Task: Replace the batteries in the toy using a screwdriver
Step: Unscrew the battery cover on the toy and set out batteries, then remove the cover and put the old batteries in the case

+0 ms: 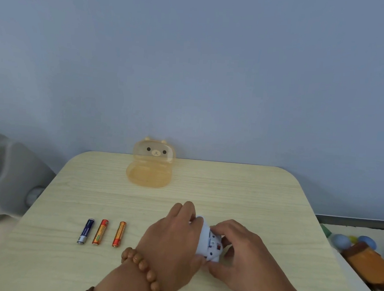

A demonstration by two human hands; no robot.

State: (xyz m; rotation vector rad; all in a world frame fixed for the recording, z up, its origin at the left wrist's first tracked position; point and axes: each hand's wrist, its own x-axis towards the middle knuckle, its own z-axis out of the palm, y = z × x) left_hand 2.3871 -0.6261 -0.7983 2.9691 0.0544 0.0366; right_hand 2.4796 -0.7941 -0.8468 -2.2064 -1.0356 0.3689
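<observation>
Left hand (172, 240) and right hand (243, 254), lower centre of frame, grip the small pale toy (206, 239) from either side, fingers (188, 209) curled round its shell, low over the bench (206, 186). Judged light, rigid, smooth plastic, likely slippery: hold by the shell sides, clear of the underside fittings. Three batteries (100, 231) lie lower left.

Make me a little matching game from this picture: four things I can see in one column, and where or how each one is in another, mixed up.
1. blue battery
2. bear-faced box
3. white toy
4. bead bracelet

A. held by the left hand and right hand
B. open, at the far edge of the table
C. around a wrist
D. left of two orange batteries

Pairs: 1-D, 2-B, 3-A, 4-C
</observation>
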